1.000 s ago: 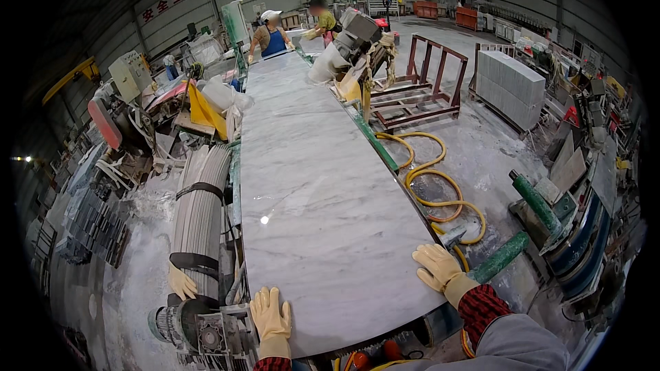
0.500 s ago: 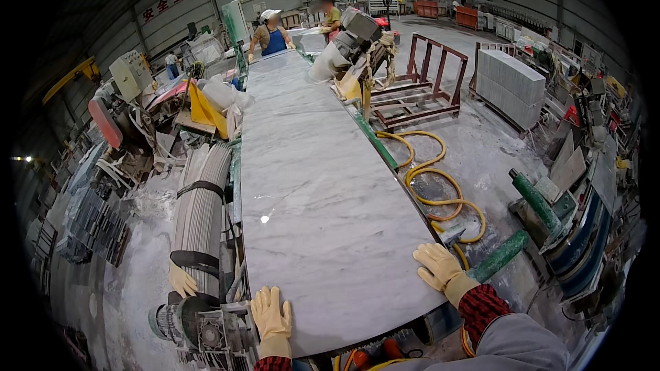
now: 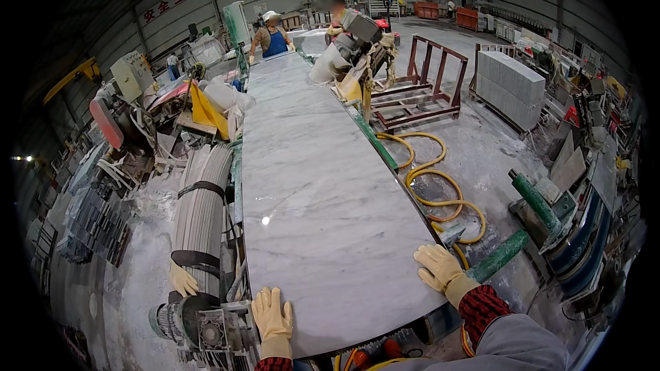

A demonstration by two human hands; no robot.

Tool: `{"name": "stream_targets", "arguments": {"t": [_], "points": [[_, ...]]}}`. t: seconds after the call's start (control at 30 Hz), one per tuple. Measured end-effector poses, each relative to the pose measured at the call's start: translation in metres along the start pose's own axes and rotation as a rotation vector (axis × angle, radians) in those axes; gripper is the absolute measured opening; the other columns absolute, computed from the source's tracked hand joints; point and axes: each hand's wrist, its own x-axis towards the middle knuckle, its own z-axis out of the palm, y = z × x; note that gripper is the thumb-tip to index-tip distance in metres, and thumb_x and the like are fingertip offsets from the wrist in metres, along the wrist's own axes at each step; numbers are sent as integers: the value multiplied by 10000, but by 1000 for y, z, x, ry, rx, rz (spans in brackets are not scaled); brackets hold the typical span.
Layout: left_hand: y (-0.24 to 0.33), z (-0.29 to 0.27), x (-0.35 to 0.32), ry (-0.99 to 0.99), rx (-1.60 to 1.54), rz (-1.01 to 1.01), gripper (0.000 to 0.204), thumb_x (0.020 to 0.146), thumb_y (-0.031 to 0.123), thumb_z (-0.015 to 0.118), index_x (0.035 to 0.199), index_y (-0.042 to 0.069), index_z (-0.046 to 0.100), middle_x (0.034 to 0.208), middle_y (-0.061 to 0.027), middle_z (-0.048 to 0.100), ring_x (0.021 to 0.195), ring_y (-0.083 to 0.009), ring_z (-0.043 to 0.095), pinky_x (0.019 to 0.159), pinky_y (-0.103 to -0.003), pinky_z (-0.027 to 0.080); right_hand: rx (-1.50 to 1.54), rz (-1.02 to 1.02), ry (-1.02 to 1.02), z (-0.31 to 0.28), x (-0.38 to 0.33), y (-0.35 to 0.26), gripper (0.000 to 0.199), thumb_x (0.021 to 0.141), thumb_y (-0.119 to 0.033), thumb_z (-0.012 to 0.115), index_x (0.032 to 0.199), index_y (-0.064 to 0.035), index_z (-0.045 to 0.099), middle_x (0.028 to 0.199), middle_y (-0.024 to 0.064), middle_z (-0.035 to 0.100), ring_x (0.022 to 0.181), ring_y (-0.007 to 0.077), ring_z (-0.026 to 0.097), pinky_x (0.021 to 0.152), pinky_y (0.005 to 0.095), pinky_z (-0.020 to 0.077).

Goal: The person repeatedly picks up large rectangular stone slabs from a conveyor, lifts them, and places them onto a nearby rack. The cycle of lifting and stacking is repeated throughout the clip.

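In the head view, a long slab [image 3: 323, 185] of white stone with grey veining is lying flat in front of the person, stretching from the near edge of the work away toward the far end. The left hand [image 3: 272, 317], in a cream glove, is resting on its near left corner — fingers extended and slightly parted, pointing away from the body, gripping nothing. The right hand [image 3: 440, 269], gloved alike, is lying over the slab's right edge close to the near end; its fingers are spreading open and reaching inward, and it is not closing around anything — how hard either palm is pressing, one cannot tell.

Left of the slab, a grey ribbed cover [image 3: 199, 213] is running alongside, with a loose cream glove [image 3: 183, 279] hanging near its lower end and a motor [image 3: 166, 323] sitting just below. On the right, a yellow hose [image 3: 450, 203] is looping over the floor, near a green cylinder [image 3: 502, 257]. Farther back, a dark red metal rack [image 3: 421, 106] is standing beside a stack of pale blocks [image 3: 512, 86]. At the slab's far end, a co-worker [image 3: 276, 42] in a blue apron is facing it, while another person [image 3: 335, 22] is standing partly behind a machine head [image 3: 359, 27]
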Motion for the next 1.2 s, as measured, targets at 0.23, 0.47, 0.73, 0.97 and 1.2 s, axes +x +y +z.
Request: {"name": "stream_targets", "arguments": {"t": [0.23,0.47,0.73,0.97,1.2], "points": [[-1,0,-2,-3,0,3,597,1030,393,658,1547,117,543,1664,-214,494,1553,-435,416,1323,-566,243,1,-8,13,1,-3,0,487,922,-230,756,1371,-69,658,1409,180,647,1278,405,602,1138,521,459],[2,-5,-5,-27,-14,-9,590,1048,410,636,1555,125,533,1672,-213,486,1569,-438,399,1327,-565,233,15,-15,15,-3,-3,-3,488,915,-226,756,1365,-64,658,1390,179,643,1266,405,602,1127,518,462],[4,-8,-7,-50,-17,-27,586,1055,401,624,1567,135,523,1696,-206,462,1584,-427,384,1331,-563,224,25,-15,22,-2,-7,-3,483,926,-227,750,1368,-57,655,1399,178,645,1272,405,603,1140,524,455],[3,-6,-11,-18,-11,-2,594,1038,389,651,1559,129,528,1676,-205,483,1564,-438,401,1321,-572,238,18,2,7,-6,-8,-6,481,929,-233,746,1366,-55,657,1403,180,647,1279,402,603,1144,522,454],[2,-6,-13,-2,-5,6,594,1027,380,667,1547,123,539,1658,-215,495,1544,-442,416,1314,-576,246,49,6,17,-5,-11,-6,481,920,-218,754,1361,-52,656,1403,178,645,1285,403,599,1141,523,455]]}}
